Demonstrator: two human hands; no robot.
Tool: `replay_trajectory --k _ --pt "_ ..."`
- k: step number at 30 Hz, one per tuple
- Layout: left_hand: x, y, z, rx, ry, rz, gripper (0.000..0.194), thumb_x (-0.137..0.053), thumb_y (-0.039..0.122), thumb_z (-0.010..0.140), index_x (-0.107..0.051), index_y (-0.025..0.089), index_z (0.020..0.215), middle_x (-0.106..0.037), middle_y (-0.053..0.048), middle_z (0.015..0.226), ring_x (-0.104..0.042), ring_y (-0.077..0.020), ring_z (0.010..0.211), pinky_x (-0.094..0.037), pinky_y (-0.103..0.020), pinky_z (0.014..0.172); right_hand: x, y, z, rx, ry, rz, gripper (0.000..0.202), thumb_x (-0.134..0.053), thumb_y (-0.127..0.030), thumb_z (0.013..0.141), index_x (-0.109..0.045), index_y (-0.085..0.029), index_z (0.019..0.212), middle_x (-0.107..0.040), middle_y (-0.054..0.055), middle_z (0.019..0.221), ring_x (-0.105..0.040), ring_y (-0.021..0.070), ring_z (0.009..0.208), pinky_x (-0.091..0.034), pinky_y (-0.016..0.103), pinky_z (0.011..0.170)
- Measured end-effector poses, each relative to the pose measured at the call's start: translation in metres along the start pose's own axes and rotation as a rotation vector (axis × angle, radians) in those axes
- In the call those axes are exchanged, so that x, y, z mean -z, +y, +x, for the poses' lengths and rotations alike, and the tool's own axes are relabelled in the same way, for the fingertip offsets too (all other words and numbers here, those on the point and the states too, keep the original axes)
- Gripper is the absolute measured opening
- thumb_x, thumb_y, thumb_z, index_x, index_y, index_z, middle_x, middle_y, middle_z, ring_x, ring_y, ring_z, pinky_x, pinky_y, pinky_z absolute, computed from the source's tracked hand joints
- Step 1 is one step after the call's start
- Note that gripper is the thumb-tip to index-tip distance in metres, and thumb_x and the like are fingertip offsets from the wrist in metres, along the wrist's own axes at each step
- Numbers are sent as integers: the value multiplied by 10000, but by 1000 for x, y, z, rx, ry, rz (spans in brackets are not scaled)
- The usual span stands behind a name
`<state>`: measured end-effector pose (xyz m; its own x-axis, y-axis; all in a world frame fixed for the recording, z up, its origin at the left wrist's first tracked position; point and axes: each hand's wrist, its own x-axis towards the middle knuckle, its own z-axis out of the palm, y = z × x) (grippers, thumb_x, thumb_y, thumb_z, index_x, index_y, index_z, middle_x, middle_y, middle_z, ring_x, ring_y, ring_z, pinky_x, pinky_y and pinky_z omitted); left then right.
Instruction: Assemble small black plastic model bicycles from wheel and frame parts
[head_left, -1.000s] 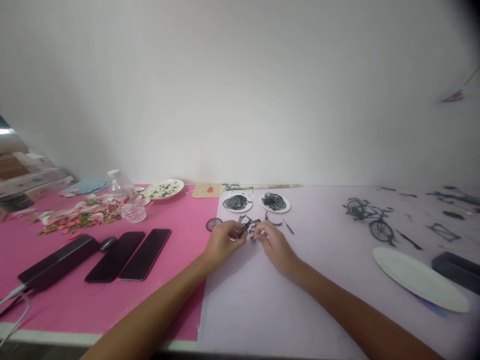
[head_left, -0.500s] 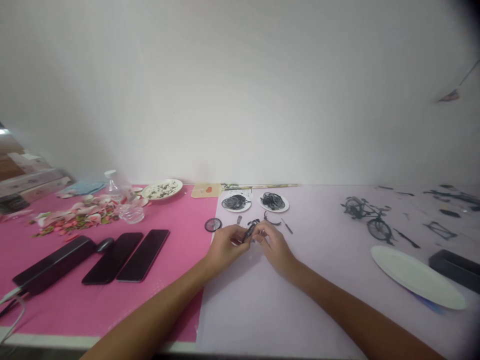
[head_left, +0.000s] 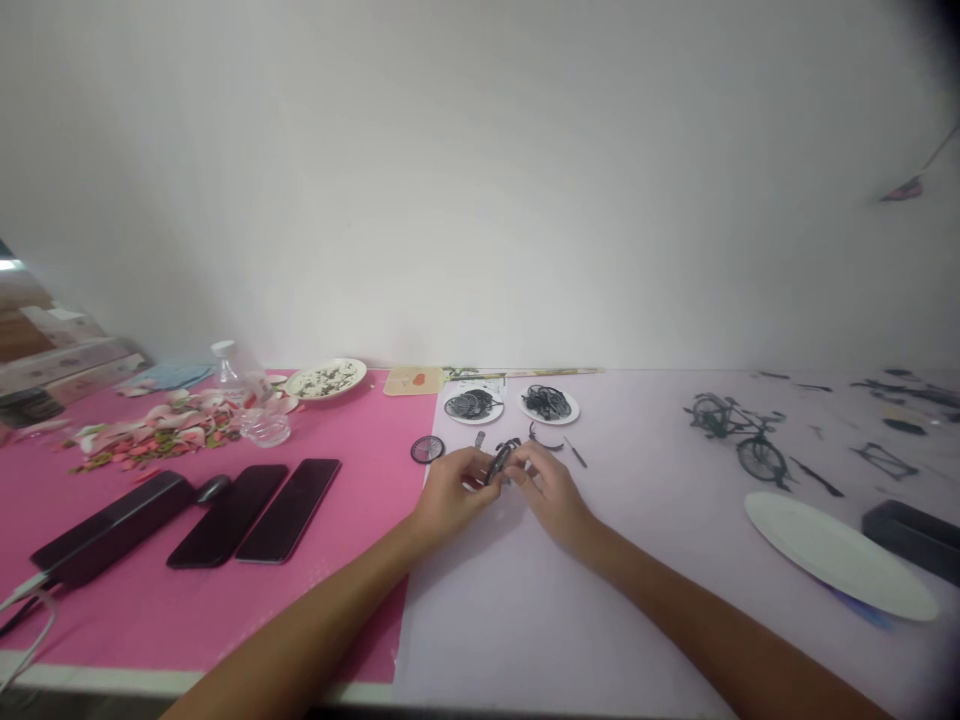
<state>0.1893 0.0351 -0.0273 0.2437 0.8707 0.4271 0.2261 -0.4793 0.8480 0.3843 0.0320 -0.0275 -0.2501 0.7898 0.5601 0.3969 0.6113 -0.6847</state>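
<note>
My left hand [head_left: 452, 498] and my right hand [head_left: 556, 492] meet over the pale sheet, fingers closed around a small black model-bicycle part [head_left: 499, 462]. It looks like a wheel seen nearly edge-on, with fingertips covering some of it. A loose spoked wheel [head_left: 427, 449] lies to the left of my left hand. Beyond my fingers are a curved black piece [head_left: 545, 440] and a thin tool-like stick [head_left: 576, 453]. One white plate [head_left: 495, 415] holds black wheels, and another white plate [head_left: 571, 413] holds thin black parts. A dark model bicycle [head_left: 739, 435] stands at the right.
Two phones [head_left: 289, 511] and a black box-like device [head_left: 112, 530] lie on the pink cover at left. Behind them are petal-like pieces [head_left: 172, 425], a clear bottle [head_left: 232, 372] and a dish [head_left: 326, 380]. An oval white plate [head_left: 840, 555] and scattered black parts occupy the right.
The view has shifted very slightly. Both hands keep nearly the same grip on the black part, with no clear movement of other things.
</note>
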Motion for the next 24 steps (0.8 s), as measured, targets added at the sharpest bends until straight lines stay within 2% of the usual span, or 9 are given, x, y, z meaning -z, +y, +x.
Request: replay_trajectory --k 14,24 --pt "1 -2 1 -36 30 39 154 -720 270 845 -710 158 951 -707 -26 781 -648 -144 692 -522 -226 631 0 -1 0 17 -32 -36 104 -524 -226 1027 -623 -228 995 -632 47 966 -606 194 891 -495 306 732" --pt "2 1 2 -40 26 35 144 -720 279 853 -708 155 926 -700 -26 768 -643 -138 683 -524 -226 640 5 -6 2 92 -40 -91 106 -546 -186 1004 -643 -224 1023 -630 59 967 -614 192 882 -521 291 695"
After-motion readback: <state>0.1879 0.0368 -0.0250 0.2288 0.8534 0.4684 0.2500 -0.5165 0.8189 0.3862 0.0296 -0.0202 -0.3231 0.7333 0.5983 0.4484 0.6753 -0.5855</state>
